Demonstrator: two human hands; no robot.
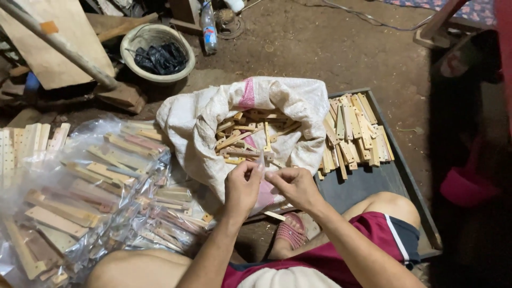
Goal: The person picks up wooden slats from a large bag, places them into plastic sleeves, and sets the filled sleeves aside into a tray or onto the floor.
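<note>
My left hand (242,185) and my right hand (294,185) meet in front of me, fingertips pinched together over the near edge of a white woven sack (200,114). Something small sits between the fingertips; I cannot tell what it is. The sack stands open and holds several flat wooden strips with holes (246,140). One loose strip (275,215) lies below my hands, near my sandalled foot (292,229).
A heap of wooden strips (353,133) lies on a dark tray (373,184) to the right. Clear plastic bags packed with strips (90,197) cover the left. A bowl with black material (158,53) and a plastic bottle (208,26) stand on the dirt floor behind.
</note>
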